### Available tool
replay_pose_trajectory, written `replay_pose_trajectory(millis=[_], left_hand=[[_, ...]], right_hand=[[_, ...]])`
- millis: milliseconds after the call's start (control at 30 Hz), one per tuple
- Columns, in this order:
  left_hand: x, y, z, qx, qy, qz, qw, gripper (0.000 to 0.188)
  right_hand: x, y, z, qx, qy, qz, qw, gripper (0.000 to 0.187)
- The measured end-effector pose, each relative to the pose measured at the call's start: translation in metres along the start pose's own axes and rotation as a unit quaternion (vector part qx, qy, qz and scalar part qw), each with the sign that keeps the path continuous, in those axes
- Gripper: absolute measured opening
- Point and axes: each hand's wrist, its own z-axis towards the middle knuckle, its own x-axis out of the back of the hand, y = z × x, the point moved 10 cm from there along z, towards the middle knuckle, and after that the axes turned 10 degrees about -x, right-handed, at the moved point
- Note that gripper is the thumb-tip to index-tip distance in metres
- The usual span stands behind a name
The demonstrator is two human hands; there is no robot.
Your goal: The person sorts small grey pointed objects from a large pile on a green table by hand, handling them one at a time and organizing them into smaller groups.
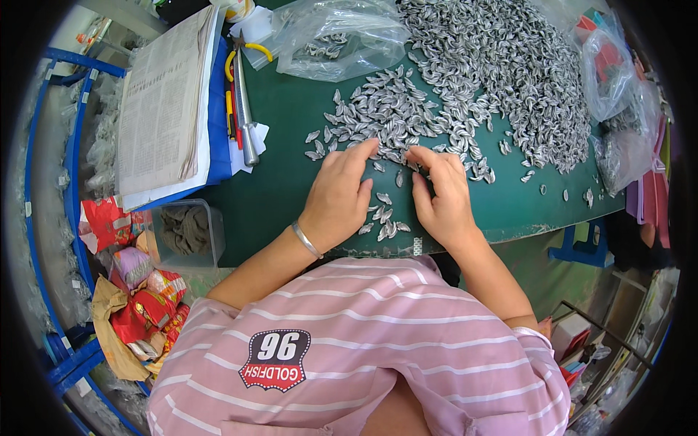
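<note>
A pile of small silver-grey leaf-shaped pieces (389, 107) lies on the green tabletop (291, 123). At its near edge my left hand (338, 192) touches the pieces with an outstretched index finger, its thumb apart. Opposite it, my right hand (445, 195) reaches the same edge with bent fingers, thumb held away from the index finger. I see nothing gripped in either hand. Between my wrists, close to the table's front edge, lies a small group of loose leaf-shaped pieces (385, 218). A much larger heap of the same pieces (509, 73) spreads out behind and to the right.
A clear plastic bag (342, 43) with pieces inside lies at the back. Left are newspapers (163, 102), yellow-handled pliers (240, 54) and a tapered metal rod (246, 109). A clear plastic box (214, 232) holds dark cloth. More bags (618, 94) stand at the right edge.
</note>
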Motion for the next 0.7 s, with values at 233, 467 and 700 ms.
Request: replay_pose_trajectory(millis=[233, 467, 700], left_hand=[[-0.015, -0.006, -0.006, 0.045, -0.066, -0.05, 0.996, 0.047], [-0.014, -0.011, -0.008, 0.072, -0.056, -0.085, 0.992, 0.042], [-0.01, -0.005, 0.001, 0.032, -0.036, -0.051, 0.998, 0.038]], right_hand=[[-0.02, -0.005, 0.015, 0.009, -0.002, -0.05, 0.999, 0.044], [-0.017, 0.0, 0.013, 0.003, 0.002, -0.039, 0.999, 0.04], [0.008, 0.026, 0.008, -0.146, -0.012, 0.103, 0.984, 0.032]])
